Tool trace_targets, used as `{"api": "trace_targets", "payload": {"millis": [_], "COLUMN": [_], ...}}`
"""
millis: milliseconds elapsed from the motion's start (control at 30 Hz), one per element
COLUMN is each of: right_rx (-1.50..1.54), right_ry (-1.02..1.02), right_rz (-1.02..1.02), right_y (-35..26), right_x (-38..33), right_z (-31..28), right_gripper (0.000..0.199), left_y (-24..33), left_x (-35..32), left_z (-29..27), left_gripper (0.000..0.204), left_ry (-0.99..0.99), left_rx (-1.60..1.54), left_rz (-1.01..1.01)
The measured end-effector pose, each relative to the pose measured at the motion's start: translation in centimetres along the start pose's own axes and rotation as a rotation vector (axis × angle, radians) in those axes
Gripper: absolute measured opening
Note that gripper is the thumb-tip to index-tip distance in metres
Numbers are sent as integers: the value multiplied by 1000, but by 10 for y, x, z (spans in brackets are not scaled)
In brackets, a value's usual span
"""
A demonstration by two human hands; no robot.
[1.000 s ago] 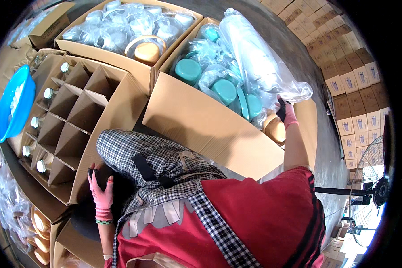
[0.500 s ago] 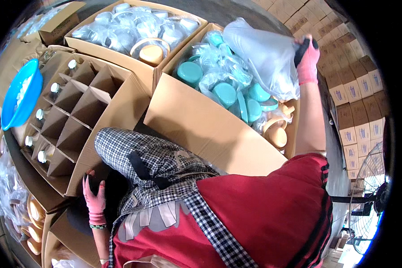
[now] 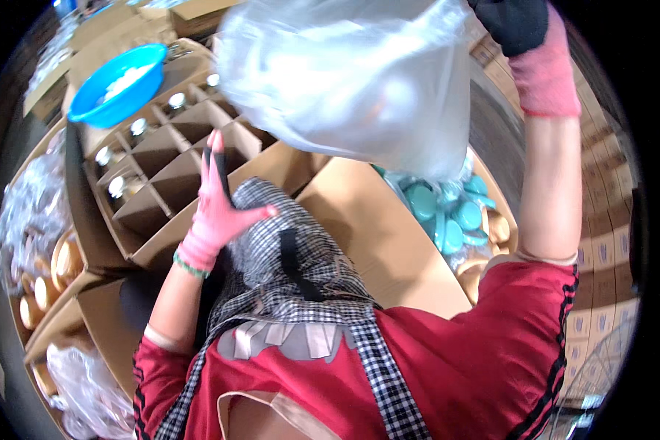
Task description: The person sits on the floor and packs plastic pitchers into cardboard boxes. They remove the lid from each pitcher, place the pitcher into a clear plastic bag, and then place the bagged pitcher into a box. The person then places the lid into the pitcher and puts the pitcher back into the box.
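My right hand [image 3: 524,51], in a pink and black glove, is raised at the top right and closed on the edge of a large clear plastic bag [image 3: 345,88]. The bag is blurred and spread high over the boxes; I cannot tell what, if anything, is inside. My left hand [image 3: 224,198], gloved alike, holds nothing, its fingers apart, beside a divided carton [image 3: 161,238]. Several clear bottles with white caps [image 3: 139,128] stand in that carton's cells. Under the bag's lower edge lie teal round lids [image 3: 466,215] in an open box.
A blue basin [image 3: 95,110] with small white pieces rests at the carton's far edge. At left, a box holds tan lids [image 3: 45,292] and plastic wrap. A box flap [image 3: 389,235] slants beside my knee. Stacked cartons [image 3: 594,213] line the right.
My right hand has swung the plastic bag up and closer, now over the boxes' middle. My left hand has risen from beside my thigh toward the divided carton, fingers spreading. The view has shifted.
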State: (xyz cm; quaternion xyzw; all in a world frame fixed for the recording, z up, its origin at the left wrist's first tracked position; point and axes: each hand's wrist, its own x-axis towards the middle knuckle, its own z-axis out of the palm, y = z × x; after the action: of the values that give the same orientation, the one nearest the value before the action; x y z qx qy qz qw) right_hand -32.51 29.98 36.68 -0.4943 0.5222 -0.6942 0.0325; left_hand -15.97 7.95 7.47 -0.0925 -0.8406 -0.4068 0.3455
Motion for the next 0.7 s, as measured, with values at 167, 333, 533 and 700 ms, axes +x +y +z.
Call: {"api": "trace_targets", "payload": {"millis": [167, 333, 533, 700], "right_rx": [157, 392, 604, 934], "right_ry": [-341, -548, -731, -757], "right_rz": [-10, 14, 31, 132], "right_y": [7, 28, 36, 64], "right_x": [-12, -14, -8, -15], "right_z": [96, 130, 172, 212], "right_gripper": [17, 18, 20, 21], "left_y": [-16, -5, 39, 58], "left_x": [-3, -30, -45, -91], "left_z": [-29, -95, -156, -159], "left_gripper": [125, 89, 27, 24], "left_ry": [227, 584, 992, 952], "left_rx": [-404, -374, -295, -93], "left_rz": [-45, -90, -314, -465]}}
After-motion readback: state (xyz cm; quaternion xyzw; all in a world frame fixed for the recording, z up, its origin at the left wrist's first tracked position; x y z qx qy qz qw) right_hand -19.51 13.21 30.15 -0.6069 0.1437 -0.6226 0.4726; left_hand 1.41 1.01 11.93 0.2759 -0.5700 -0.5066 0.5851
